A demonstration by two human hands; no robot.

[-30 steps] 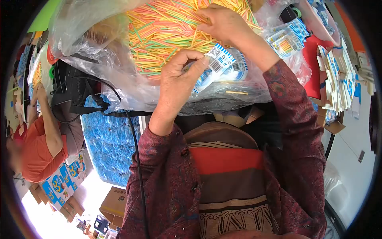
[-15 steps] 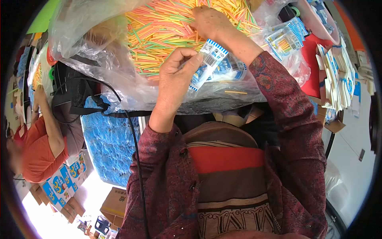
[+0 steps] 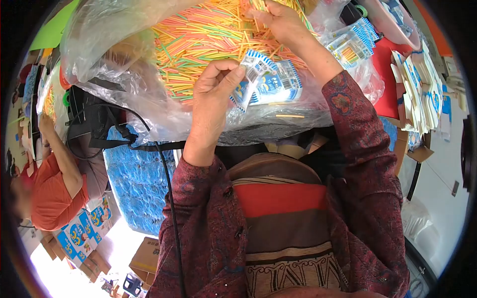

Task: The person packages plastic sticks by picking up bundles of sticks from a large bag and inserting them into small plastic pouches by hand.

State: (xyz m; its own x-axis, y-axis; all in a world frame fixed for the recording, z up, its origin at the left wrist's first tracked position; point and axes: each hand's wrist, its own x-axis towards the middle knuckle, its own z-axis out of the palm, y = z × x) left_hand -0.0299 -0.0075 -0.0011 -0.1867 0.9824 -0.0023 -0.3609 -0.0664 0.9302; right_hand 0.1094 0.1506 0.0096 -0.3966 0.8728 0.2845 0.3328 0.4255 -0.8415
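Blue-striped packet (image 3: 251, 75) up front, pinched in the left hand (image 3: 213, 89), close to the near edge of the plastic sheet (image 3: 171, 119), another packet (image 3: 285, 85) just beside! Farther in, the right hand (image 3: 285, 24) grips a few sticks (image 3: 258, 5) above the colourful pile (image 3: 198, 42).

We count 2 own hands: left hand (image 3: 213, 87), right hand (image 3: 290, 30); 1 held packet (image 3: 253, 68); 1 black cable (image 3: 172, 213); 1 pink tub (image 3: 392, 30); 1 co-worker (image 3: 57, 193). Sticks (image 3: 203, 42): too many for us to count.
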